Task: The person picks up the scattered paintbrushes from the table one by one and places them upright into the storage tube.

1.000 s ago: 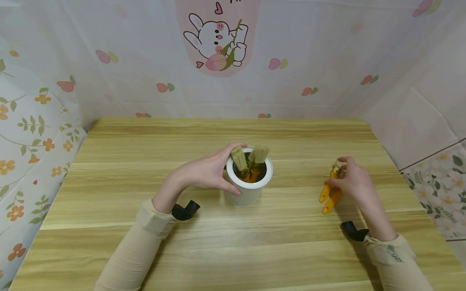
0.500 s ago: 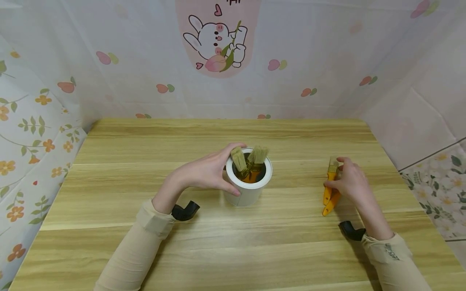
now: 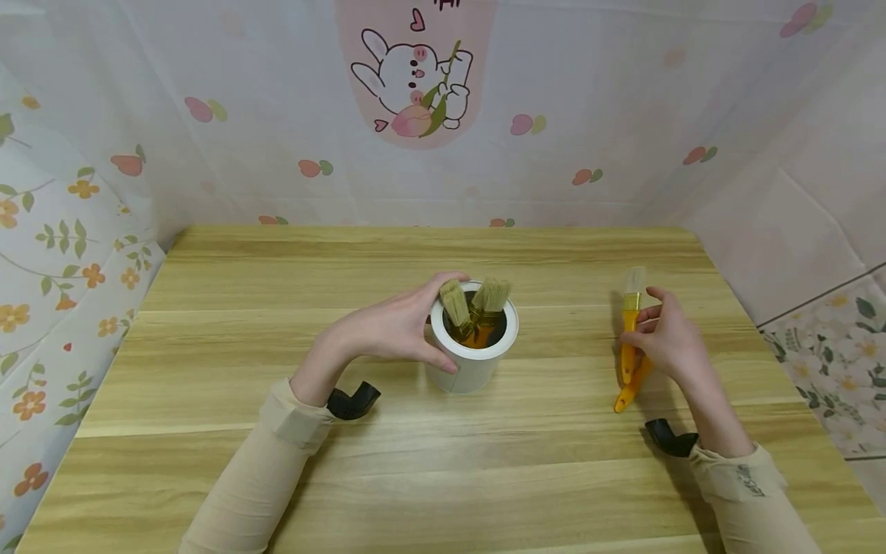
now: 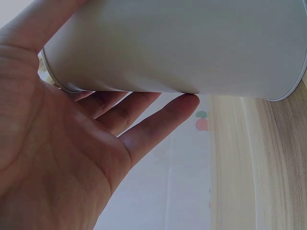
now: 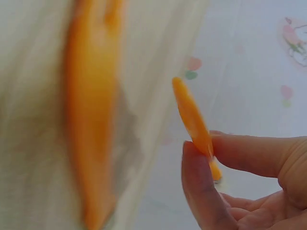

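Note:
My left hand grips the side of a white can, thumb in front and fingers behind. Several paintbrushes stand in the can, pale bristles up. Over at the right, my right hand pinches an orange-handled paintbrush between thumb and fingers, its bristles pointing to the back. A second orange paintbrush lies on the table beneath that hand, its upper part hidden. In the right wrist view the pinched handle stands apart from the blurred handle of the lying brush.
Both hands work over a wooden table. A patterned cloth hangs behind the back edge, and flowered cloth stands along the left side. Black curved pieces sit at each wrist.
The right hand has lifted one paintbrush off the other and turned it more upright in view, bristles further back. The left hand and can have stayed put.

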